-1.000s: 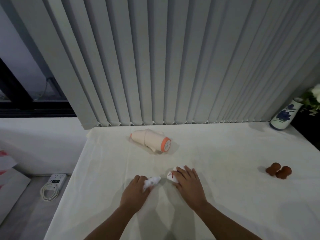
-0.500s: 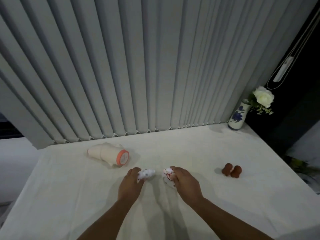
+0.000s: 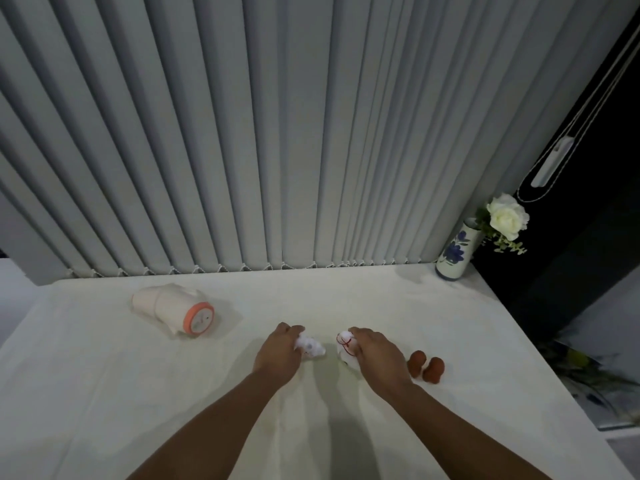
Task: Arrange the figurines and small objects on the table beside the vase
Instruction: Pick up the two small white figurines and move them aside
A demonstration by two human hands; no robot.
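- Two small white figurines gripped low over the table (image 3: pixel 138 393), one per hand: left hand (image 3: pixel 277 355) curled round a fluffy white one (image 3: pixel 311 346), right hand (image 3: pixel 375 353) closed over a white one with red lines (image 3: pixel 346 344).
- Vase (image 3: pixel 453 254) standing well apart, at the far right corner, white rose (image 3: pixel 506 216) leaning out over the edge.
- Likely slips: fingertip holds on small pieces, so a drop or a topple on set-down; wrinkled cloth probably a poor footing.
- Risk near the goal: narrow vase close to the edge, easily knocked by a sleeveless forearm or a crowded placement.
- Two brown pieces (image 3: pixel 425 366) just beside the right hand, between it and the vase; easy to brush aside on the way.
- Peach cylinder (image 3: pixel 173 311) lying on its side, far left, clear of the route.
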